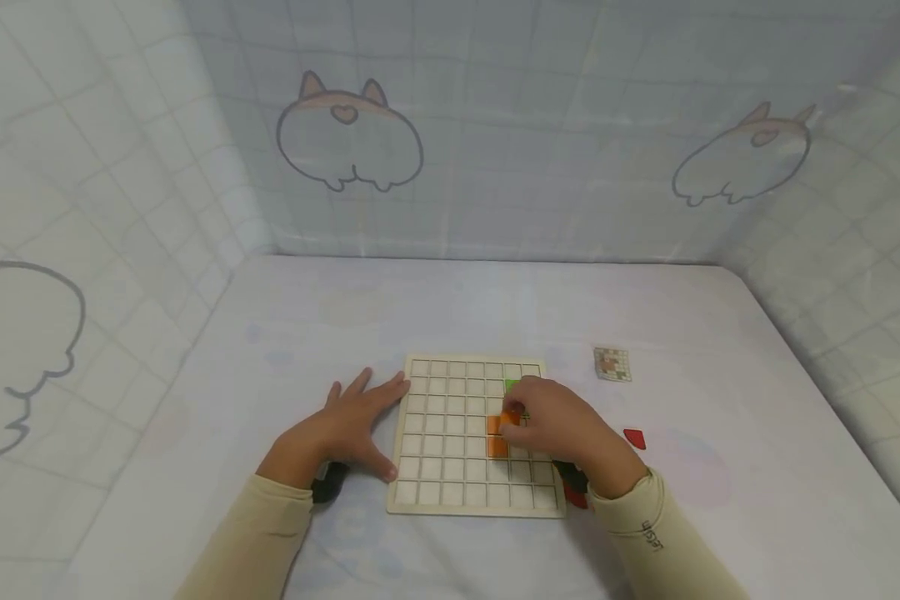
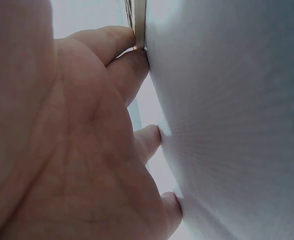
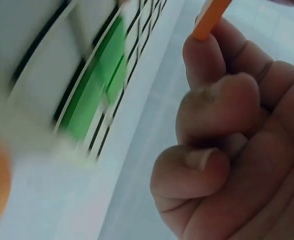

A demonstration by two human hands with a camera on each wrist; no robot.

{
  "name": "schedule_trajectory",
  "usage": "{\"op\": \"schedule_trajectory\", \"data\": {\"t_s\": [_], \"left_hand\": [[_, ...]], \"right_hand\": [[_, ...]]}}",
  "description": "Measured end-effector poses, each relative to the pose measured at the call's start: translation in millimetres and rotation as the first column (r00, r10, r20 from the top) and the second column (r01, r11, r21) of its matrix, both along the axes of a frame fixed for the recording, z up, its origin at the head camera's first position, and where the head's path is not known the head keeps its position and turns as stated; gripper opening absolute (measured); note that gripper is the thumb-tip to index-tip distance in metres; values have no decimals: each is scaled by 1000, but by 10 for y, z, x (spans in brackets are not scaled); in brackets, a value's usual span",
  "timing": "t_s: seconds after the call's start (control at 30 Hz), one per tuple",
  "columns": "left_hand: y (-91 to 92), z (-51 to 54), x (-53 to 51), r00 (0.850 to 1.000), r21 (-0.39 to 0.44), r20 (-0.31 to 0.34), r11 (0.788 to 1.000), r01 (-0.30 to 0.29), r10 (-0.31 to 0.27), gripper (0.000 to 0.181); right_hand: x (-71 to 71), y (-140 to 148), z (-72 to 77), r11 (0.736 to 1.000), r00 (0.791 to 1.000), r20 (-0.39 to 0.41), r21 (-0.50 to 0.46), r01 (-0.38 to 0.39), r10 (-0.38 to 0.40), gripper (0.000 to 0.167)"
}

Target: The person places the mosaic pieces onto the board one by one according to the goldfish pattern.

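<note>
A pale wooden grid board (image 1: 442,450) lies flat between the two hands. My left hand (image 1: 352,425) is spread at its left side, with thumb and index fingertips against the edge; in the left wrist view the other fingertips touch the tabletop. An orange tile (image 3: 212,19) is pinched by my right hand (image 1: 558,421) over the board's right half. Orange pieces (image 1: 497,447) sit in cells just left of those fingers. Some green (image 1: 511,385) shows in cells near the upper right, partly covered by the right hand; the right wrist view shows these green pieces (image 3: 112,75) closer.
A small card with a printed grid picture (image 1: 612,364) lies right of the board. One red piece (image 1: 635,438) rests beside the right forearm, and more red (image 1: 576,497) shows partly beneath the right wrist. Patterned fabric walls (image 1: 495,167) enclose the table's back and sides.
</note>
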State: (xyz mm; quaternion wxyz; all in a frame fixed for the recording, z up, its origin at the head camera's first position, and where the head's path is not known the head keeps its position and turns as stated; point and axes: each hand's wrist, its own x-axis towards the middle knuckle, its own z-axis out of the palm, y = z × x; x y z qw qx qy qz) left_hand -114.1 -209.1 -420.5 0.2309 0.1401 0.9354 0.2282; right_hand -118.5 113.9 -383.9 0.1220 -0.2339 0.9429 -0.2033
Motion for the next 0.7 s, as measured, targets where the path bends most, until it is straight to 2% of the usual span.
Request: {"op": "schedule_trajectory", "data": {"t_s": [0.17, 0.37, 0.57, 0.7], "left_hand": [[-6, -16, 9, 1000, -21, -2, 1000, -8, 8, 132], [4, -4, -7, 1000, -33, 1, 999, -1, 1, 132], [16, 1, -2, 1000, -45, -9, 999, 3, -4, 132], [19, -9, 12, 1000, -44, -16, 999, -2, 1, 132]], "right_hand": [[-32, -246, -44, 996, 997, -21, 50, -68, 69, 12], [-80, -414, -109, 991, 995, -2, 86, -101, 102, 11], [-92, -489, -128, 988, 995, 0, 119, -95, 96, 16], [-92, -493, -108, 992, 998, 37, 118, -53, 49, 18]]}}
